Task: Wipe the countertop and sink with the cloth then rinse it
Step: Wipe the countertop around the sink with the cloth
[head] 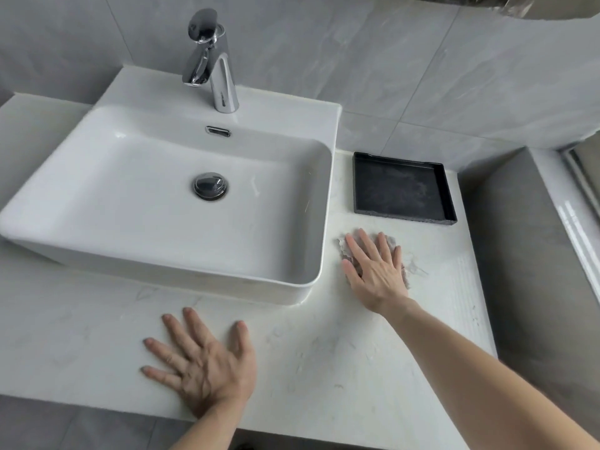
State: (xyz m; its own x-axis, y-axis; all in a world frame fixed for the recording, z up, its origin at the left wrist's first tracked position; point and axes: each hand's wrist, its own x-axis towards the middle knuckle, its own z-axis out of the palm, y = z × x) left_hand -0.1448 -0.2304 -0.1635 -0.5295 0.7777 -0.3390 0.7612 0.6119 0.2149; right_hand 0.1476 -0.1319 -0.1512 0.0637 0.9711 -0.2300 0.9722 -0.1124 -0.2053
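Wiping step, tabletop part. Right hand [376, 271] lies flat with fingers straight and spread, pressing the cloth [388, 240] down onto the tabletop [324, 352], not gripping it. Cloth is grey, crumpled, mostly hidden under the palm, edges showing past the fingertips and at the thumb side. It sits just right of the sink [168, 264], near the front edge of the black tray [402, 190], not touching the tray as far as I can tell. Left hand [201, 358] is flat on the tabletop too, fingers splayed, holding nothing, looks like bracing, in front of the sink near the front edge.

Faint streaks and specks on the tabletop between the two hands and right of the cloth, so this area likely isn't done. Sink basin looks dry, no water running from the faucet [211, 60]; drain stopper [210, 186] in the middle.

Progress judgement: early to mid, tabletop in progress, sink wipe and rinse not yet done.

Next move calls for: keep flat pressure, sweep the cloth across the streaked patch toward the front and around the tray, maybe lift the tray to get under it, then bunch the cloth for the basin walls
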